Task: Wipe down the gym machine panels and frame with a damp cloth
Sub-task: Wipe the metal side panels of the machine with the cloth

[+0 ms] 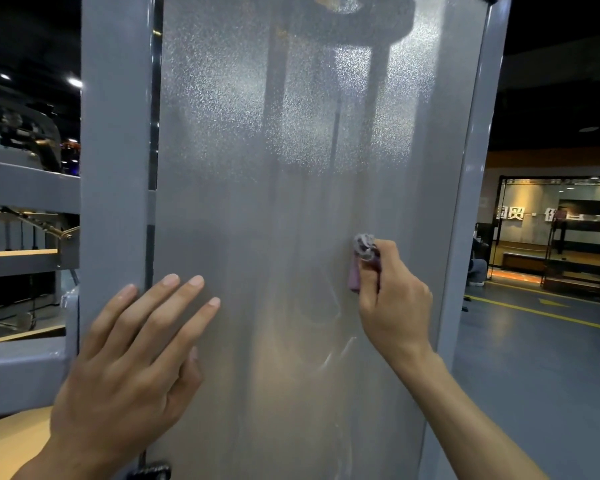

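Pinching a bunched cloth [363, 251] against the frosted panel [291, 168], the right hand [394, 299] works at 3 o'clock; the left hand [132, 351] lies flat, fingers spread, at 8 o'clock.

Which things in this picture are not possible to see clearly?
- Machine parts behind the frosted panel: head view, only dark blurred shapes.
- Cloth: mostly hidden inside the right hand; its dampness cannot be judged.
- Panel's top and bottom: cut off by the picture edges.
- Left hand: covers the panel's lower left area.
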`<control>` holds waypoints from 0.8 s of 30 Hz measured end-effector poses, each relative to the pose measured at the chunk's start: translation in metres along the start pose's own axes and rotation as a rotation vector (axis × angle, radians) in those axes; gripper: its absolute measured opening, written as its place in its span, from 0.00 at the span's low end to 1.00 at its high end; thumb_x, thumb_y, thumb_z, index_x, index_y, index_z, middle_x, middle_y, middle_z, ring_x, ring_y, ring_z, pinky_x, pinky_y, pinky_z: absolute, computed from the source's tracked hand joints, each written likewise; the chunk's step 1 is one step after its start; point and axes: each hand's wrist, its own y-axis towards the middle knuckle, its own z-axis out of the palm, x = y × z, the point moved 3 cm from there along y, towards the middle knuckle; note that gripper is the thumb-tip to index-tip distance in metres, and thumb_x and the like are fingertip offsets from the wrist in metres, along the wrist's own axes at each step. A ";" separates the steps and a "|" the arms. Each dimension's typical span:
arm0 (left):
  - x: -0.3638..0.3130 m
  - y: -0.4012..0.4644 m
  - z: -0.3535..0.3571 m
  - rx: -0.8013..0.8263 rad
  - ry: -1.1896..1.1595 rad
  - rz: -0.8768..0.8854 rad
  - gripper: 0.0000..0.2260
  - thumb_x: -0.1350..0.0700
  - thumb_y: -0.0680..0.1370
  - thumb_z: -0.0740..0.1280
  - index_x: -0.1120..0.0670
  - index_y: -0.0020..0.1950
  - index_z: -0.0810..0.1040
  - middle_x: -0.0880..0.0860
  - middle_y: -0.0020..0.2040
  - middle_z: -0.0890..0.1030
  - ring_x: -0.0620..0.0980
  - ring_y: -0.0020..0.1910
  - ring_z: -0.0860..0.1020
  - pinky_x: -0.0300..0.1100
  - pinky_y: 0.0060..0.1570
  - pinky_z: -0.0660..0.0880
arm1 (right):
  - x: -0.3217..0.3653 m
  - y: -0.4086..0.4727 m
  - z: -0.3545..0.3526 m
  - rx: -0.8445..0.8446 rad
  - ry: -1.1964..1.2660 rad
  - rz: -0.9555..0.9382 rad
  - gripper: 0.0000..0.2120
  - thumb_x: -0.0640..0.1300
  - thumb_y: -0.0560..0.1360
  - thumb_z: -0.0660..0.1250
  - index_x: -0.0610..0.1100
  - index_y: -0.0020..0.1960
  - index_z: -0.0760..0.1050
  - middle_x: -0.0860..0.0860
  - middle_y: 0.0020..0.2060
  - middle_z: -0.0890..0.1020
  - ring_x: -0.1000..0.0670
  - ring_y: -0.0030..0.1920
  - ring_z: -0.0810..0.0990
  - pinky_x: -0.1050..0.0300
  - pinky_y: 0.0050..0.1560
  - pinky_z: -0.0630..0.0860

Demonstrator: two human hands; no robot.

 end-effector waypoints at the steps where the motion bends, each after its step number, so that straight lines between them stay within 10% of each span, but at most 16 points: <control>1: 0.000 0.000 0.000 0.001 0.000 0.000 0.21 0.58 0.77 0.64 0.56 0.70 0.80 0.58 0.75 0.75 0.59 0.74 0.72 0.60 0.75 0.64 | -0.008 0.000 -0.002 -0.002 -0.001 0.032 0.05 0.40 0.78 0.59 0.50 0.51 0.69 0.59 0.30 0.71 0.46 0.29 0.75 0.52 0.30 0.70; 24: 0.000 -0.001 -0.001 -0.005 0.015 -0.002 0.22 0.58 0.76 0.66 0.55 0.71 0.80 0.57 0.75 0.74 0.58 0.74 0.72 0.58 0.77 0.63 | 0.021 -0.002 0.008 0.005 0.068 0.000 0.08 0.40 0.78 0.60 0.52 0.52 0.69 0.60 0.29 0.71 0.51 0.28 0.70 0.56 0.29 0.66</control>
